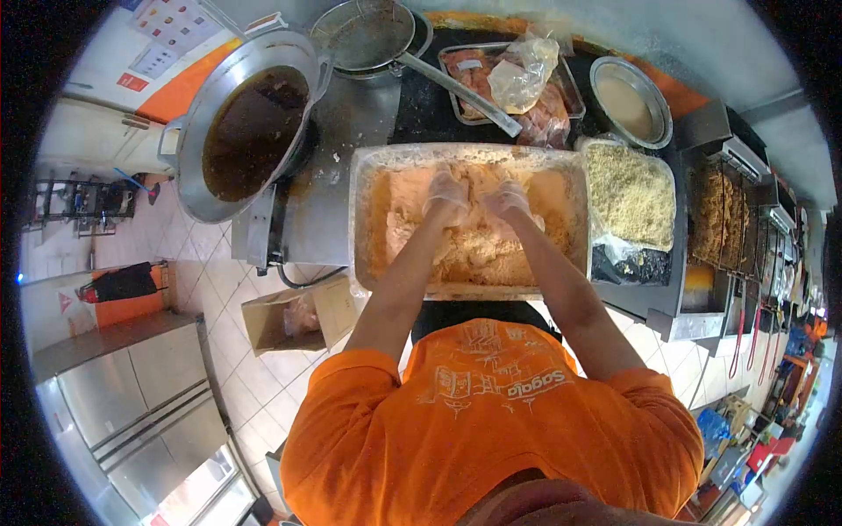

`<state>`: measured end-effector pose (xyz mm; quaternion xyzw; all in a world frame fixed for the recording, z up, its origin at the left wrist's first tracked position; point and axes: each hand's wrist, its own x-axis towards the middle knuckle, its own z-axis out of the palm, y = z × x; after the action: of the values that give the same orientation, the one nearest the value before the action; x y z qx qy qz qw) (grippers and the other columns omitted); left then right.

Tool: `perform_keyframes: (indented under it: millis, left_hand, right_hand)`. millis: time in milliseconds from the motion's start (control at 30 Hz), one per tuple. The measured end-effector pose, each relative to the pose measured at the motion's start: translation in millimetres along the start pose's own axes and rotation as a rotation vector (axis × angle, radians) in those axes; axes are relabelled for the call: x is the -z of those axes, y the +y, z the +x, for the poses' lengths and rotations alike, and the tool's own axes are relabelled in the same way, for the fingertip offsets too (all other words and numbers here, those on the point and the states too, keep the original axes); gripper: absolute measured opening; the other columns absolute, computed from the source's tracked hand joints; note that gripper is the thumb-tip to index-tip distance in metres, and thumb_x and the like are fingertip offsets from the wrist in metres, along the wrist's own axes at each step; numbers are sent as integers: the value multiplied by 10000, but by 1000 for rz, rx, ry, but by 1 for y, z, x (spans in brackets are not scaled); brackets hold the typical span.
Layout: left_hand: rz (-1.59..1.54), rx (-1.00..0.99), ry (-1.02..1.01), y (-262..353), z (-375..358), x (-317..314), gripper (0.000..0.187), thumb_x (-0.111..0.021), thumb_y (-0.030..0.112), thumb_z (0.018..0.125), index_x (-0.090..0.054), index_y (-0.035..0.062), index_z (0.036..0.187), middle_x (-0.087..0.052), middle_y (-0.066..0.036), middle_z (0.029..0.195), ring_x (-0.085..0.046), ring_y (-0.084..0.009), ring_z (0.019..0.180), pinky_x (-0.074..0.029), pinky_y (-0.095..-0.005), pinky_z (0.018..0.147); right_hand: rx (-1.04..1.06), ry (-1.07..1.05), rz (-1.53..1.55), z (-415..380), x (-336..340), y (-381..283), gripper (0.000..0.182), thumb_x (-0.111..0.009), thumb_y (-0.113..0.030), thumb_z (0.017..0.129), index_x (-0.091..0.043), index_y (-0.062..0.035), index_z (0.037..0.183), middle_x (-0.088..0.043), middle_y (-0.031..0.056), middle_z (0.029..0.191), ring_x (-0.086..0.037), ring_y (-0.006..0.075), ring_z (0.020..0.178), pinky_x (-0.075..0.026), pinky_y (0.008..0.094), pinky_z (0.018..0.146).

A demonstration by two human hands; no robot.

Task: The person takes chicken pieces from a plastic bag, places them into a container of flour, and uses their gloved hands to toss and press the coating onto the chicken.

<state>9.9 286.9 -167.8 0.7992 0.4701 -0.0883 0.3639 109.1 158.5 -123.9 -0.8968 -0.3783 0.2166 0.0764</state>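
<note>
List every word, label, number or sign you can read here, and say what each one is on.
"Sagaja", or close to it: on the orange shirt; the last letters are unsure.
Other print on the shirt: too small to read.
Wall posters: too small and blurred.
Red sign: unreadable.
White label by the meat: unreadable.
No number can be read.

Arms fwd; L hand, R hand close, apart.

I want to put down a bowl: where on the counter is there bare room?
Mostly bare: the steel counter between the wok and the tub, in front of the sieve. Crowded: behind the tub, with the meat and the sieve's handle, and right of it, where crumbs sit close.
</note>
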Motion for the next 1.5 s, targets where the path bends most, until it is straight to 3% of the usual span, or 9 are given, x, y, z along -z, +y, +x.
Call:
perform_keyframes:
  millis: [167,267,333,600,667,867,1133,1300,1500]
  left_hand:
    - [242,-255,-152,6,-37,35,544,-472,435,866,-567,-28,1136,-569,-248,1123,-542,-365,1067,-426,-419,901]
    - [-232,-85,-53,-2,-37,24,587,-461,481,859,-581,-33,1115,-580,-246,1101,-552,-364,1046,-437,-413,886]
    - [-251,-88,-48,-31,-6,-11,592,-472,505,850,-594,-41,1046,-598,-230,1028,-575,-342,969,-452,-411,815]
    - [-319,85,-174,-31,23,-6,421,-490,393,837,-556,-19,783,-574,-111,719,-507,-219,647,-397,-405,618]
    - [-285,156,-151,-7,0,4,389,-497,368,830,-562,-13,782,-573,-98,704,-497,-208,625,-395,-399,609]
    - [-908,-146,-106,24,4,-25,445,-527,414,814,-570,-29,807,-598,-133,768,-548,-235,717,-430,-406,658]
    - [184,-331,-350,-23,-21,8,453,-564,349,809,-599,-50,1022,-624,-195,952,-609,-295,865,-476,-391,749]
    - [746,-401,-235,34,-64,5,300,-554,167,776,-616,-6,1013,-623,-217,1024,-614,-321,968,-496,-395,798]
    - [308,-189,-231,48,-45,28,379,-602,176,726,-597,4,1064,-618,-219,1066,-613,-327,986,-498,-400,808]
  right_hand:
    - [310,-285,50,-19,39,-12,382,-415,-311,923,-543,-55,1175,-618,154,1090,-612,264,967,-478,343,838]
    - [637,232,482,-8,9,28,279,-422,-214,918,-553,-89,1131,-627,128,1054,-608,238,946,-475,336,818]
    - [484,-95,-380,-13,36,39,390,-527,-178,829,-502,-102,1211,-644,135,992,-603,262,950,-443,351,860]
    - [346,-308,-298,1,86,55,225,-576,-245,833,-642,-113,1002,-648,129,1005,-597,271,987,-457,355,838]
    - [-88,-182,29,-39,123,-12,376,-543,-393,838,-621,-140,1106,-625,151,1076,-588,281,1011,-457,345,860]
    - [265,133,67,16,19,14,250,-533,-260,811,-641,-123,989,-627,94,1014,-587,227,956,-468,322,811]
    - [354,-516,-266,-15,88,37,182,-522,-197,814,-627,-54,854,-615,112,828,-599,247,779,-488,346,692]
    - [501,-250,-528,6,-20,68,239,-577,-200,752,-657,-31,902,-649,141,912,-615,250,857,-488,333,750]
    - [673,-216,-859,-23,58,33,197,-612,-232,750,-652,-61,838,-626,94,836,-589,228,807,-468,321,734]
